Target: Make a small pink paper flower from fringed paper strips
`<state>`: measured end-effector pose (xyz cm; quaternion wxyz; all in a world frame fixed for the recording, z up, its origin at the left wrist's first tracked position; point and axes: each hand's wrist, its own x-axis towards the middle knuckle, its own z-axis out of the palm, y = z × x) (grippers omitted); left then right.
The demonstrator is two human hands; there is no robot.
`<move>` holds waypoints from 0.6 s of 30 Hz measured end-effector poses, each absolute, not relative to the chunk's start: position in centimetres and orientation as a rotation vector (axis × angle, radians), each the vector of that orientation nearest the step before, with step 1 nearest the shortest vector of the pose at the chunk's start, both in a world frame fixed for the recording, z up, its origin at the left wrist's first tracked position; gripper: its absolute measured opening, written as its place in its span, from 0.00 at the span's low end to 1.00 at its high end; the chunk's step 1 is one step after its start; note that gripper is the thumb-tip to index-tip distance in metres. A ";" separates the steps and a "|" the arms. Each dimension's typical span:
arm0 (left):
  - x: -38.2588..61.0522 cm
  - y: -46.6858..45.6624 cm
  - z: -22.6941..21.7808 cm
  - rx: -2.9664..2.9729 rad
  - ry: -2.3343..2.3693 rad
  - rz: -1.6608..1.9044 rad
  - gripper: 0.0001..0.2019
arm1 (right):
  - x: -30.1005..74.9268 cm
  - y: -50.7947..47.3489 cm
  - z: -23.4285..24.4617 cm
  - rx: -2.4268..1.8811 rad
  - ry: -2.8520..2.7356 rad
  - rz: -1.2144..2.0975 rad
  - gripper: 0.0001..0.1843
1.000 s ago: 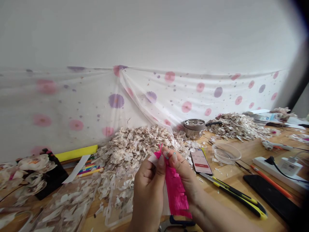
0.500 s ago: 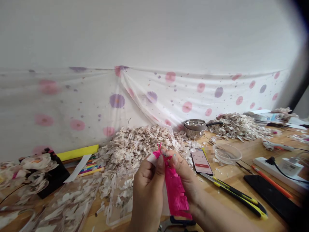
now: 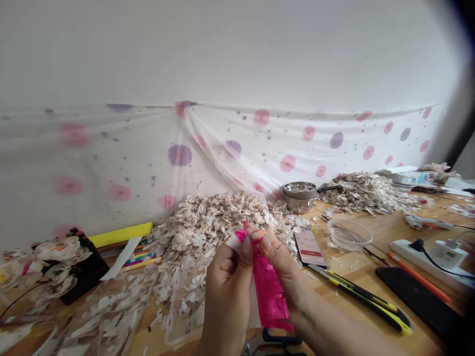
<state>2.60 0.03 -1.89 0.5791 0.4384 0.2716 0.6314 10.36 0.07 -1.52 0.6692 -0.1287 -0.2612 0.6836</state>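
My left hand (image 3: 228,299) and my right hand (image 3: 280,264) meet at the top of a fringed strip of hot-pink crepe paper (image 3: 270,291), each pinching it between thumb and fingers. A thin twisted pink tip (image 3: 244,228) sticks up between them. A white paper strip (image 3: 233,242) shows behind the pink at my left thumb. Directly behind my hands lies a large heap of cut whitish paper petals (image 3: 211,222).
Near my right hand are a phone showing a timer (image 3: 309,246) and a yellow-and-black tool (image 3: 365,301). A clear plastic tray of petals (image 3: 111,311) and white paper flowers (image 3: 48,262) are left. Steel bowls (image 3: 299,197), a glass dish (image 3: 349,234) and a power strip (image 3: 426,259) stand right.
My hands and the pink strip have barely moved. The whole view has shifted only slightly.
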 end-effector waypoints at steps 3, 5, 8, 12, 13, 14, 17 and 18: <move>2.7 0.1 -2.0 1.020 0.621 1.465 0.17 | 10.4 0.1 -1.4 -0.291 -0.560 1.567 0.14; 2.7 0.2 -2.0 1.022 0.625 1.463 0.16 | 10.4 0.2 -1.3 -0.291 -0.539 1.576 0.15; 2.8 0.1 -2.0 1.032 0.629 1.460 0.15 | 10.5 0.2 -1.2 -0.300 -0.518 1.578 0.16; 2.8 0.0 -2.1 1.023 0.639 1.458 0.15 | 10.6 0.5 -1.5 -0.290 -0.514 1.587 0.16; 2.8 0.0 -2.1 1.020 0.641 1.455 0.15 | 10.6 0.6 -1.7 -0.290 -0.517 1.582 0.16; 2.9 0.1 -2.2 1.015 0.640 1.448 0.15 | 10.7 0.6 -1.8 -0.291 -0.524 1.575 0.16; 2.9 0.2 -2.2 0.984 0.608 1.412 0.15 | 10.9 0.7 -1.9 -0.299 -0.548 1.553 0.14; 3.0 0.3 -2.1 0.971 0.594 1.398 0.15 | 10.9 0.7 -1.9 -0.300 -0.556 1.547 0.14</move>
